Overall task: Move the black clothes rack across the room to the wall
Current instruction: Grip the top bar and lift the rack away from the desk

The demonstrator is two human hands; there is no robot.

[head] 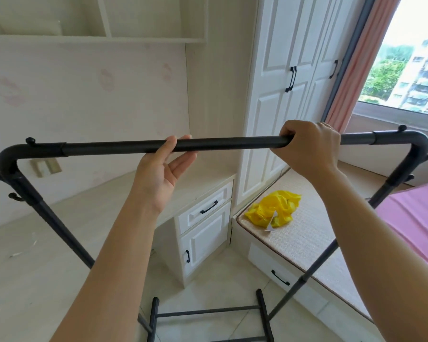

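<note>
The black clothes rack fills the view, its top bar running horizontally at chest height with curved corners and slanted side legs. Its base bars show on the tiled floor at the bottom. My right hand is wrapped over the top bar right of centre, fingers closed around it. Left of centre, my left hand is under the bar, palm up, fingers spread; the thumb rests against the front of the bar and the fingertips show behind it.
A white desk with a drawer cabinet stands straight ahead against the papered wall. A tall white wardrobe is beyond it. A low bed platform with a yellow cloth and a pink sheet lies right, under a window.
</note>
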